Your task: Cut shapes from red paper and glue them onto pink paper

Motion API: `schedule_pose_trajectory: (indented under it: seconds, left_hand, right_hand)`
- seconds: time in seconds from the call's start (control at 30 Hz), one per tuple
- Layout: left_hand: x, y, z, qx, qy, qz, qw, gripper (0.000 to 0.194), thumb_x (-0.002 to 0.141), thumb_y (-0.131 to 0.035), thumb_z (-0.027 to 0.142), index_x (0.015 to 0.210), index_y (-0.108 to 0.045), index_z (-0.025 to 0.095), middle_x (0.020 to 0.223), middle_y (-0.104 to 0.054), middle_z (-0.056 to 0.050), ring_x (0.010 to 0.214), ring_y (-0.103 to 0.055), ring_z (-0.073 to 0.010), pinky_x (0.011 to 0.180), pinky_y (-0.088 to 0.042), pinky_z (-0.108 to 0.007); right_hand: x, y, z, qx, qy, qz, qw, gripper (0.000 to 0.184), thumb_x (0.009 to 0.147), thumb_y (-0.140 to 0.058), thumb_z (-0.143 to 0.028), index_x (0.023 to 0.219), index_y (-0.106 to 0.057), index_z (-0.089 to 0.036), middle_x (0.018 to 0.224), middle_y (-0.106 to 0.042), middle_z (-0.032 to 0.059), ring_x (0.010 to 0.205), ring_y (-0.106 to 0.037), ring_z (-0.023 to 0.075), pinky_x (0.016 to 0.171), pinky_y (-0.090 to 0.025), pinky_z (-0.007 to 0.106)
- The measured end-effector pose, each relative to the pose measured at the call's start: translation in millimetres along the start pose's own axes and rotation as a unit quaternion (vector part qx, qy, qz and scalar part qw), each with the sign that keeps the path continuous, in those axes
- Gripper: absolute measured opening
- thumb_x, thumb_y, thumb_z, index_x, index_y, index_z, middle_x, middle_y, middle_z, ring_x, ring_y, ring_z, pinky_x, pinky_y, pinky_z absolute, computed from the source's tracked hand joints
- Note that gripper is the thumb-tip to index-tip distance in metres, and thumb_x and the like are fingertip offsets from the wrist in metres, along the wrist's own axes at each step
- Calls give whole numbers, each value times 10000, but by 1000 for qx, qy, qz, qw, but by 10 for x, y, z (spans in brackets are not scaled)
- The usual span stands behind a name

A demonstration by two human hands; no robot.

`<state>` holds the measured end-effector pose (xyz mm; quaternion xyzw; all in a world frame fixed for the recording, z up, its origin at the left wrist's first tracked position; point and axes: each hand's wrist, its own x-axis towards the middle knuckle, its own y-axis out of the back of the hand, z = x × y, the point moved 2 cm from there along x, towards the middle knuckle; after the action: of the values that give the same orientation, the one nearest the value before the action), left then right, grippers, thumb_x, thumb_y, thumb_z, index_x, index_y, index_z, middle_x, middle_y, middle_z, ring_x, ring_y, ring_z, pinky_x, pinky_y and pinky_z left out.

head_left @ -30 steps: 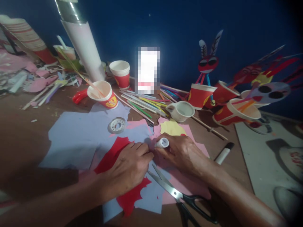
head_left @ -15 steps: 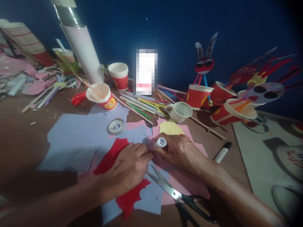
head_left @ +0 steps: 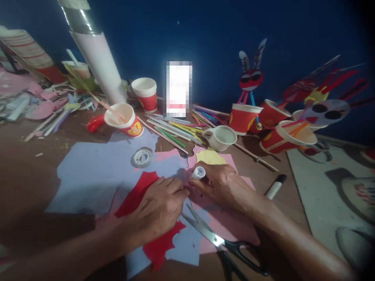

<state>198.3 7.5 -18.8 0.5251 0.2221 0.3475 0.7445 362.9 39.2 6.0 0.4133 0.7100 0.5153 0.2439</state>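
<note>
My right hand (head_left: 225,183) is closed round a short white tube that looks like a glue stick (head_left: 199,173), its round end facing up. My left hand (head_left: 165,203) is curled, fingertips pressed together close to the right hand's fingers; whatever they pinch is hidden. Under the left wrist lies a red paper scrap (head_left: 161,244), cut jaggedly. Lilac paper (head_left: 88,171) and pink paper (head_left: 234,226) spread beneath both hands. Scissors (head_left: 215,239) with black handles rest partly open just below the hands. A clear tape roll (head_left: 142,157) sits on the lilac sheet.
Behind are red paper cups (head_left: 124,121), paper straws (head_left: 175,127), a white mug (head_left: 222,138) and a bright blurred screen (head_left: 178,89). Cups with paper-faced stick figures (head_left: 250,80) stand right. A black-ended white marker (head_left: 275,187) lies near my right forearm. Paper scraps (head_left: 43,105) are heaped left.
The whole view shifts slightly, so things sit a little further left. My right hand tilts the white tube a little; the left hand stays almost still.
</note>
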Motion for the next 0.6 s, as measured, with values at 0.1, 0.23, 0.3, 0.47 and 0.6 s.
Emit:
schedule_pose_trajectory:
  seconds: [0.1,0.23,0.3,0.47,0.6]
  left_hand:
    - [-8,-7,-8,4,-7,5,1000,215,860,-426,101,782,-612,175,762,-543,-38,677,-469,-189,625,-372,-330]
    - [-22,-20,-20,7,-13,10,1000,215,849,-435,88,732,-592,176,756,-535,-35,691,-469,-189,630,-368,-329]
    - [-25,-33,-26,5,-10,13,1000,212,852,-433,91,766,-606,179,761,-537,-36,705,-475,-194,644,-373,-333]
    - [-28,-53,-29,1,-4,14,1000,213,858,-425,95,831,-616,185,785,-548,-39,718,-481,-198,655,-372,-337]
    - [-37,-39,-22,6,-5,15,1000,210,845,-427,79,750,-581,185,762,-535,-32,707,-475,-193,645,-362,-330]
  right_hand:
    - [-24,-2,4,-34,13,16,999,198,886,-505,-311,740,-530,-180,557,-573,-8,477,-516,130,458,-297,243]
    - [-10,-19,-17,-9,24,-3,1000,209,901,-483,-313,767,-542,-163,596,-591,9,503,-527,130,483,-325,245]
    - [2,-23,-14,-5,32,-5,999,178,898,-479,-273,781,-546,-157,618,-594,18,521,-535,132,484,-324,241]
    - [-20,-20,28,-36,40,26,998,149,870,-492,-219,730,-523,-179,566,-554,-1,480,-485,126,459,-261,249]
    - [-18,-23,1,-20,39,24,999,199,876,-503,-269,698,-513,-180,555,-546,-8,471,-462,117,473,-263,254]
